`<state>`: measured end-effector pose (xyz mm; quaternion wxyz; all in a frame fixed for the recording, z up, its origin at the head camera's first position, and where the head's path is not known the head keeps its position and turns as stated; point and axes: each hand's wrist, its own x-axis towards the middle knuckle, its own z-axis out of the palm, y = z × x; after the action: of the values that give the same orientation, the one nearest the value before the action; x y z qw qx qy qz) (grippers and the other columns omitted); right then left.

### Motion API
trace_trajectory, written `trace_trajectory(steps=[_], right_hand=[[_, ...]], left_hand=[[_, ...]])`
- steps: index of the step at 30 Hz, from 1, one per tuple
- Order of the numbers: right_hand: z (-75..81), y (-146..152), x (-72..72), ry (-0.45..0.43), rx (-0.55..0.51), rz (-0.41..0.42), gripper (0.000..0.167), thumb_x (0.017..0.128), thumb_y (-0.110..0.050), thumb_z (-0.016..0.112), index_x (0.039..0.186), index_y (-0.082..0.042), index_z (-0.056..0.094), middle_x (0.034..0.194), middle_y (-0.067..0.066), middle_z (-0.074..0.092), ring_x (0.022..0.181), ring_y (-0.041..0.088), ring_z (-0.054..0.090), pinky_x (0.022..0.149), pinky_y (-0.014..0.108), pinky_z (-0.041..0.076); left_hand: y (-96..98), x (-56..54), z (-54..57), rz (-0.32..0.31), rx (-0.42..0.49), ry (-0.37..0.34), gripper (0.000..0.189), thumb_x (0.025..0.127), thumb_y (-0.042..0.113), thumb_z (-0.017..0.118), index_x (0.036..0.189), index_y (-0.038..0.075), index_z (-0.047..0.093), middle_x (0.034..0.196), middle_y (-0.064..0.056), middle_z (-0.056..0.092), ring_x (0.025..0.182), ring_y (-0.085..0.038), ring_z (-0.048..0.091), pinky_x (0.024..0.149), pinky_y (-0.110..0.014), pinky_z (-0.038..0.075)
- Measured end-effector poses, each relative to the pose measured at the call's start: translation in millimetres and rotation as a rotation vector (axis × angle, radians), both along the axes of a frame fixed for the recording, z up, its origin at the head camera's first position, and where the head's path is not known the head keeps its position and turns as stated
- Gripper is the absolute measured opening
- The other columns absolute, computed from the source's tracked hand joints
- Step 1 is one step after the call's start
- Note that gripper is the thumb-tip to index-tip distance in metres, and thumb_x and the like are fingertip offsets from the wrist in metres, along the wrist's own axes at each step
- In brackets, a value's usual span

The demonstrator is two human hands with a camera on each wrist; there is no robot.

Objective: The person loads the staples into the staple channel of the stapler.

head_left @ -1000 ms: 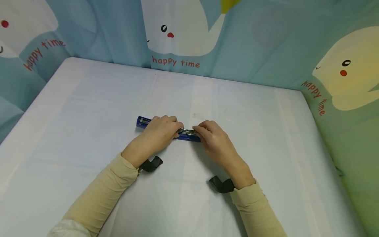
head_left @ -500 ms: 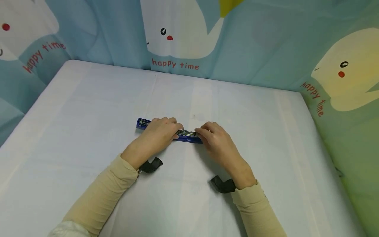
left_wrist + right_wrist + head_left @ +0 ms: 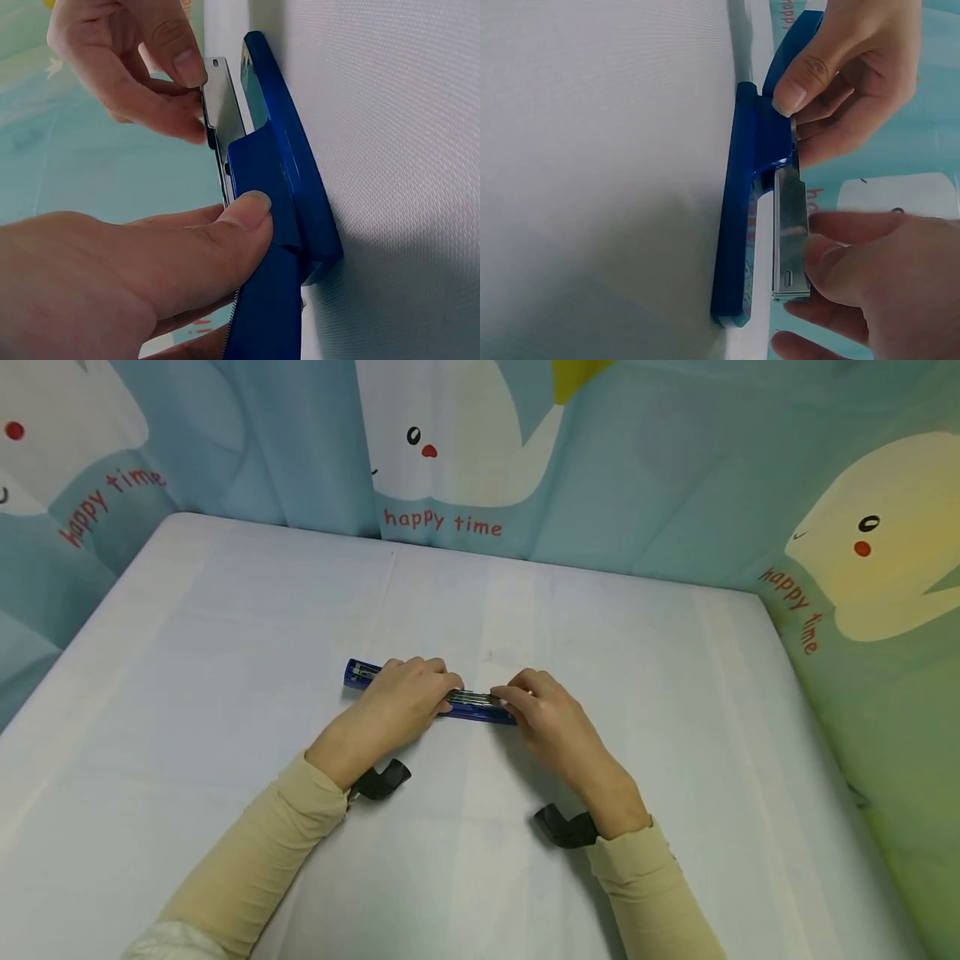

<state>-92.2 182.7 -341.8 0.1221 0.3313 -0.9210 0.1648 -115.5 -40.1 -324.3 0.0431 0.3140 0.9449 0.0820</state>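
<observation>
A blue stapler (image 3: 480, 713) lies unfolded at mid-table, its top cover (image 3: 360, 672) swung back to the left. My left hand (image 3: 408, 697) grips its middle, with the thumb pressed on the blue side in the left wrist view. The silver magazine (image 3: 790, 232) sticks out above the blue base (image 3: 733, 225), a gap between them. At the magazine's free end, my right hand (image 3: 551, 718) pinches with thumb and curled fingers along the open side, as the right wrist view shows. Whether a small thing sits between those fingertips is hidden.
A white cloth (image 3: 465, 860) covers the table under the stapler. Behind and at the sides hangs a blue-green curtain (image 3: 637, 468) with printed whales. Dark wrist mounts (image 3: 566, 828) stick out under both wrists.
The right fingertips have shifted slightly along the magazine's end. The left hand and the stapler stay almost where they were.
</observation>
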Motion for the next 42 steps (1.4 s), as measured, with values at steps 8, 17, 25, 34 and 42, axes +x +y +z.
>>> trace_trajectory(steps=[8, 17, 25, 34, 42], right_hand=[[-0.7, 0, -1.3, 0.030, 0.019, 0.051, 0.043, 0.083, 0.019, 0.062, 0.111, -0.011, 0.073, 0.095, 0.009, 0.059, 0.085, 0.023, 0.057, 0.071, 0.032, 0.052], [1.5, 1, -1.5, 0.046, 0.025, 0.067, 0.040, 0.081, 0.019, 0.065, 0.108, -0.009, 0.074, 0.098, 0.010, 0.060, 0.088, 0.025, 0.059, 0.075, 0.033, 0.053], [-1.0, 3, 0.6, -0.007, 0.015, 0.046, 0.029, 0.084, 0.014, 0.067, 0.102, -0.007, 0.074, 0.100, 0.010, 0.062, 0.093, 0.025, 0.061, 0.077, 0.034, 0.056], [-2.3, 4, 0.4, -0.049, 0.018, 0.038, 0.031, 0.085, 0.012, 0.066, 0.106, -0.009, 0.074, 0.104, 0.010, 0.062, 0.097, 0.026, 0.061, 0.078, 0.035, 0.057], [-1.5, 12, -0.7, -0.208, -0.100, -0.001, 0.025, 0.090, 0.009, 0.063, 0.112, -0.004, 0.064, 0.109, 0.008, 0.065, 0.101, 0.022, 0.063, 0.084, 0.035, 0.055]], left_hand=[[-0.3, 0.2, 2.3, 0.002, -0.004, 0.005, 0.028, 0.096, 0.022, 0.066, 0.123, 0.014, 0.068, 0.110, -0.006, 0.069, 0.098, -0.027, 0.068, 0.084, -0.047, 0.056], [-0.2, -0.6, 2.4, 0.010, 0.002, 0.002, 0.028, 0.096, 0.022, 0.066, 0.123, 0.015, 0.068, 0.111, -0.005, 0.068, 0.099, -0.026, 0.067, 0.085, -0.047, 0.055], [-1.7, 0.3, -0.8, 0.003, 0.003, -0.026, 0.029, 0.096, 0.022, 0.066, 0.124, 0.015, 0.068, 0.111, -0.005, 0.069, 0.100, -0.026, 0.067, 0.085, -0.047, 0.055], [-12.3, -3.9, 5.1, 0.014, 0.005, -0.115, 0.041, 0.094, 0.028, 0.070, 0.132, 0.016, 0.062, 0.122, -0.009, 0.066, 0.109, -0.030, 0.065, 0.092, -0.050, 0.052], [-42.5, -6.6, 25.5, 0.174, -0.047, -0.215, 0.047, 0.089, 0.023, 0.075, 0.133, 0.013, 0.061, 0.127, -0.012, 0.063, 0.116, -0.034, 0.061, 0.094, -0.055, 0.049]])
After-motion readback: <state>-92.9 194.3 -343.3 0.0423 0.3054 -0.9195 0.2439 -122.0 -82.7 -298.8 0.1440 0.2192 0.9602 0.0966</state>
